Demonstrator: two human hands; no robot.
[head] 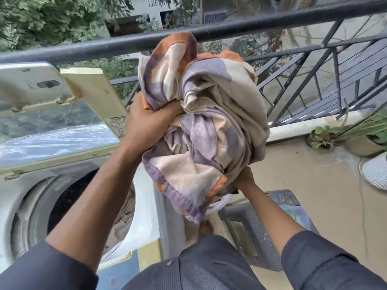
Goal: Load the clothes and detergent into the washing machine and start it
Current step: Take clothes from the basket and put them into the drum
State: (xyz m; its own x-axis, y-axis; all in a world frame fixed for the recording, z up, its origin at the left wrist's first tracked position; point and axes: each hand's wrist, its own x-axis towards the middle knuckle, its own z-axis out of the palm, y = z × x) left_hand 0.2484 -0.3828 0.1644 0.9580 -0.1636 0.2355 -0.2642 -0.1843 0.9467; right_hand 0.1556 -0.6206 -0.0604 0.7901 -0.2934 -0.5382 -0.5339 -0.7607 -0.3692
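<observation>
A big bundled cloth [209, 122], patterned in purple, beige and orange, is held up in front of me at the balcony railing. My left hand [146, 124] grips its left side with the fingers dug into the folds. My right hand [244, 178] holds it from underneath at the lower right, mostly hidden by the cloth. The top-loading washing machine [144, 210] stands at the lower left with its lid [52, 132] raised. Its dark drum [71, 197] is open, with some brownish fabric at the drum's right edge. No detergent is in view.
A black metal railing [230, 30] runs across just behind the bundle. A dark plastic stool [257, 231] with a white plastic bag on it stands below my right arm. Potted plants [326, 137] and a white round object [374, 172] sit on the tiled floor at right.
</observation>
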